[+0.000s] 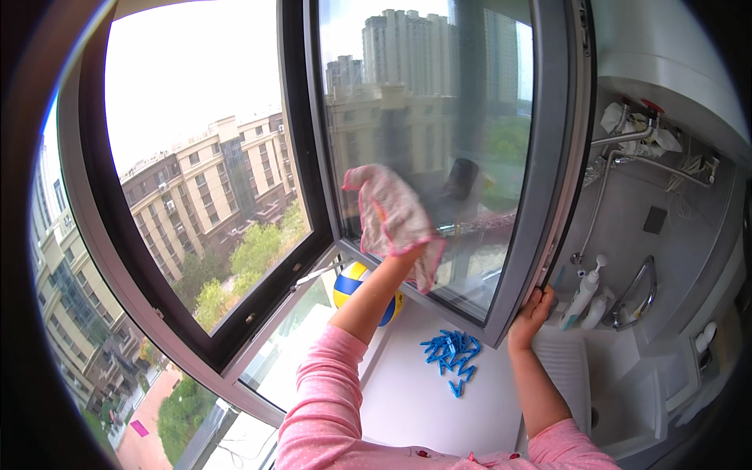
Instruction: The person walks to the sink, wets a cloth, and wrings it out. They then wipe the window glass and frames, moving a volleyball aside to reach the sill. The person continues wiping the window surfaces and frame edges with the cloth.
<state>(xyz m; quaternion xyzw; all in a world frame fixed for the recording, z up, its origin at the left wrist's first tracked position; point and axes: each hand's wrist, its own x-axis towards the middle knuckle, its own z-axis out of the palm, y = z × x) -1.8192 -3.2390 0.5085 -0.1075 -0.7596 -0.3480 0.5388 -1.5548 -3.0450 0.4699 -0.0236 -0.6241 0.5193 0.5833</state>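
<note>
A pale cloth with a pink edge [390, 214] lies against the glass of a window sash [435, 135] that stands swung inward. Beneath this cloth is my left hand [408, 252], mostly covered, pressing it to the lower part of the pane; the fingers are hidden. My right hand [531, 314] grips the grey frame of the sash [511, 314] near its lower right corner, thumb and fingers at the edge. Below the sash, a loose pile of blue plastic clothespins [452, 352] rests on a white surface [411, 382].
A yellow, blue and white volleyball [349, 282] sits behind my left forearm. The outer window opening [205, 147] is at the left, high above the ground. At the right are a white sink [631, 405], a faucet [643, 294], a pump bottle [584, 296] and metal pipes [628, 138].
</note>
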